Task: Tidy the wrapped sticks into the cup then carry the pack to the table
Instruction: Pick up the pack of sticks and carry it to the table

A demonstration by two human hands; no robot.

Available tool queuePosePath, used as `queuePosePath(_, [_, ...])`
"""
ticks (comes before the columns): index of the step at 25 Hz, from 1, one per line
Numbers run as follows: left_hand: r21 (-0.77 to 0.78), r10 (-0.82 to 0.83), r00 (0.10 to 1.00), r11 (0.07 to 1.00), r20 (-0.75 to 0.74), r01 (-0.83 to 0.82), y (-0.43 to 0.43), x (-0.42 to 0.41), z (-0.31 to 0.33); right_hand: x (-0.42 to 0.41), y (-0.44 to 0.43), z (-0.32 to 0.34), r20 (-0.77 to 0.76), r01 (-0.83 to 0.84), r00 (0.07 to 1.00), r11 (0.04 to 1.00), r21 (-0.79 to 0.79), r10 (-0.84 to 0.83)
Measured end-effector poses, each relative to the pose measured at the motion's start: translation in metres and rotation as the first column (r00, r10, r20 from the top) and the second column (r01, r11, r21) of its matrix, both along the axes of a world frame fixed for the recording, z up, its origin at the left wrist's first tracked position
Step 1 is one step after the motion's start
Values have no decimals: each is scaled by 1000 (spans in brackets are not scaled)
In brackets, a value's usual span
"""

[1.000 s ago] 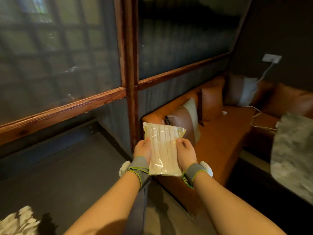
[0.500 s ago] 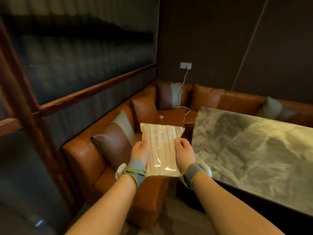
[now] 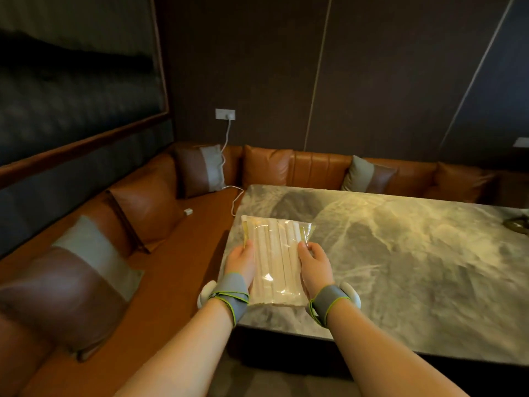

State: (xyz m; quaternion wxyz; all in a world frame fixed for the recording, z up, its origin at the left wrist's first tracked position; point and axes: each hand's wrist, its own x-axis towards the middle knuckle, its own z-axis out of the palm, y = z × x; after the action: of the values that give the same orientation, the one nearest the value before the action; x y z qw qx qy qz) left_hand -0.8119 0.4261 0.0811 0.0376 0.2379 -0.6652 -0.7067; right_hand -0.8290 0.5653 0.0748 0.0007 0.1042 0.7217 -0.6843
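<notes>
A clear plastic pack [image 3: 276,259] of pale paper-wrapped sticks is held flat in front of me, over the near left corner of the marble table [image 3: 400,253]. My left hand [image 3: 240,263] grips the pack's left edge and my right hand [image 3: 313,265] grips its right edge. Both wrists wear grey bands. Whether the pack touches the tabletop cannot be told. No cup is in view.
An orange leather bench [image 3: 183,247] wraps around the table's left and far sides, with several brown-and-grey cushions [image 3: 86,270]. A white cable [image 3: 229,179] runs from a wall socket [image 3: 225,114] down onto the seat. A dark object [image 3: 518,223] sits at the table's far right edge.
The view has swung right from the window wall to the table. The pack, still held in both hands, has come from over the bench to over the table's corner.
</notes>
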Motion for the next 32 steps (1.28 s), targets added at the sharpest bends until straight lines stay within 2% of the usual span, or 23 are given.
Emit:
queuePosePath(7, [-88,-105,984,989,144,118,38,-73,-29,-52,45,-26,121,66,990,996,63,-73])
queuePosePath(13, [-75,-128,962,986,240,150,36,-153,-63,-129,56,-52,286,41,956,995,96,-67])
queuePosePath(15, [-50,-154,948,983,278,174,30,-182,-75,-157,58,-57,369,-26,929,993,118,-20])
queuePosePath(17, [-92,-192,924,968,330,234,26,-202,-86,-179,57,-65,412,-113,911,976,188,27])
queuePosePath(21, [-198,-276,862,901,425,387,32,-231,-106,-214,55,-91,425,-187,904,938,291,49])
queuePosePath(27, [-336,-216,869,859,445,386,46,-253,-132,-237,63,-116,410,-262,911,832,489,46])
queuePosePath(32, [-317,-203,841,861,501,397,62,-269,-153,-252,71,-138,415,-254,909,834,490,33])
